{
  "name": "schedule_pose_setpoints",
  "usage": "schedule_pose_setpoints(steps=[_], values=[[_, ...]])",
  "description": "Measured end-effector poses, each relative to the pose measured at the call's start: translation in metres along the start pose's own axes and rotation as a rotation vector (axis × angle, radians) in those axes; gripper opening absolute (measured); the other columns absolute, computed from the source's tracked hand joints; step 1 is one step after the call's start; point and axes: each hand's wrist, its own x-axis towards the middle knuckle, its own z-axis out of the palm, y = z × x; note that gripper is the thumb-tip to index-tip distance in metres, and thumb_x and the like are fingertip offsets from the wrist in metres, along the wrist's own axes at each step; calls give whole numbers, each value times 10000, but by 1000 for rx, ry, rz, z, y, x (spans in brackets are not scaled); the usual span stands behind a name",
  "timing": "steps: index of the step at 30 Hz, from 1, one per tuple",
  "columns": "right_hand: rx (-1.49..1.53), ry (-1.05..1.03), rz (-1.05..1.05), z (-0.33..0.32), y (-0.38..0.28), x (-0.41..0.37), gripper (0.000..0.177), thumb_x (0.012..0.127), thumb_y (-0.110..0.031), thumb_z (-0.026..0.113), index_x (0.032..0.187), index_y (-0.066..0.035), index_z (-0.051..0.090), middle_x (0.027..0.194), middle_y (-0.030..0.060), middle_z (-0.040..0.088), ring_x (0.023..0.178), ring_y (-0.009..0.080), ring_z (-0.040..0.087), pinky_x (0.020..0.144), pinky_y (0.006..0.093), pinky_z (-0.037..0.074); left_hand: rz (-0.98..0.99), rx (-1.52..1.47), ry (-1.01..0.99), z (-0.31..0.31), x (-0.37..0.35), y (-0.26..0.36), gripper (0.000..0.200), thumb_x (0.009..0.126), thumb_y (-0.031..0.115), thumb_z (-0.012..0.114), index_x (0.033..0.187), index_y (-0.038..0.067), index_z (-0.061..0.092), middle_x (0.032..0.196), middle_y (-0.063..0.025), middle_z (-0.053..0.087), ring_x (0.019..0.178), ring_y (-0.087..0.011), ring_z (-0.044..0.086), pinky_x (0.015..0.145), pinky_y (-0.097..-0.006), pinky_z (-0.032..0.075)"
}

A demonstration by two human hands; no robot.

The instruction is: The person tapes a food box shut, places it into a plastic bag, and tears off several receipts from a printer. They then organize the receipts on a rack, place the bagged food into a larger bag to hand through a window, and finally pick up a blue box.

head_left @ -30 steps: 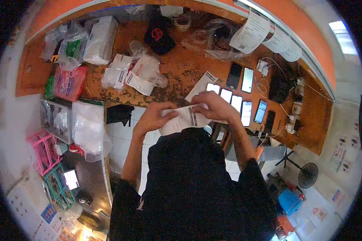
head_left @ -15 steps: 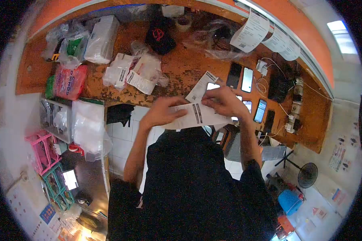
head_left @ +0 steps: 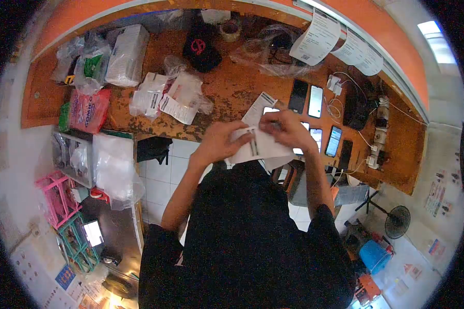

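A printed paper receipt [head_left: 265, 147] is stretched between my two hands at the front edge of the counter. My left hand [head_left: 222, 141] is closed on its left end, thumb over the top. Fingers bent, my right hand [head_left: 288, 130] grips its upper right part. The paper bends between them, and some of its print is hidden by my fingers. Just beyond the hands lies another receipt [head_left: 255, 109] on the wooden counter [head_left: 227, 90]. A lit phone partly covered by my right hand sits beside it.
Several phones, among them a dark phone [head_left: 298, 96] and a lit phone [head_left: 315, 101], lie right of my hands near charging cables [head_left: 336, 109]. Plastic bags with receipts [head_left: 183, 100] and a black cap [head_left: 203, 49] are further back. Receipts [head_left: 317, 38] hang from the rail above.
My left hand has moved right, closer to my right hand. The receipt between them has gone from nearly flat to bent and narrower.
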Motion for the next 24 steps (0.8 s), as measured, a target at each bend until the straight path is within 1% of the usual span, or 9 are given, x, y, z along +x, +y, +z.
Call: schedule_pose_setpoints(steps=[3, 6, 8, 10, 13, 18, 20, 22, 24], values=[[-13, 184, -12, -20, 78, -19, 219, 786, -122, 647, 973, -13, 681, 909, 160, 696, 813, 254, 665, 743, 363, 498, -90, -26, -5, -24, -32, -38, 184, 851, 197, 687, 924, 29, 688, 818, -107, 684, 736, -226, 658, 703, -353, 501], [-53, 1, 425, -65, 65, -31, 212, 811, -163, 670, 946, -2, 701, 829, 161, 699, 764, 239, 680, 709, 351, 519, -192, -94, -20, -52, -53, -53, 199, 851, 202, 697, 942, 25, 690, 832, -76, 680, 773, -180, 638, 733, -341, 494], [-227, -82, 235, -67, 87, -32, 258, 812, -207, 700, 984, -15, 698, 875, 161, 704, 797, 274, 688, 738, 378, 527, -269, -154, -39, -53, -56, -53, 206, 853, 208, 702, 944, 23, 690, 842, -62, 676, 792, -163, 626, 743, -336, 489], [-254, 71, 196, -42, 35, -19, 332, 785, -232, 732, 1043, -28, 685, 924, 159, 707, 814, 324, 686, 775, 403, 532, -65, -90, 104, -42, -50, -54, 186, 839, 192, 702, 923, 26, 694, 767, -94, 671, 710, -203, 646, 684, -328, 488], [-72, 28, -200, 17, 26, 13, 581, 797, -305, 737, 1298, -88, 535, 1209, 160, 603, 1138, 355, 548, 975, 437, 415, -33, -145, 24, -36, -33, -36, 163, 845, 175, 695, 920, 30, 694, 783, -93, 678, 725, -208, 647, 696, -325, 486], [134, -429, -173, 26, -9, 36, 490, 807, -67, 669, 1282, -61, 546, 1152, 159, 618, 1055, 285, 602, 864, 390, 501, 5, -108, 7, -45, -37, -28, 138, 843, 162, 693, 913, 43, 697, 816, -103, 688, 774, -224, 657, 701, -341, 481], [76, -330, -320, 31, -10, 36, 453, 823, -77, 656, 1266, -63, 561, 1175, 157, 612, 1043, 286, 611, 876, 403, 495, 43, -103, 54, -46, -41, -31, 134, 839, 157, 696, 907, 42, 696, 825, -107, 690, 788, -226, 657, 700, -347, 479], [335, 33, -581, 41, -35, 41, 378, 842, -129, 659, 1209, -53, 607, 1155, 159, 626, 1027, 277, 624, 875, 414, 484, 31, -132, 3, -51, -43, -20, 129, 827, 135, 703, 916, 41, 693, 858, -105, 696, 818, -226, 661, 739, -347, 488], [313, 22, -590, 45, -36, 40, 339, 853, -203, 671, 1145, -35, 634, 1070, 160, 659, 992, 275, 642, 870, 409, 469, 30, -38, -15, -59, -48, -16, 136, 824, 118, 703, 931, 35, 692, 886, -105, 700, 838, -225, 661, 771, -342, 492]])
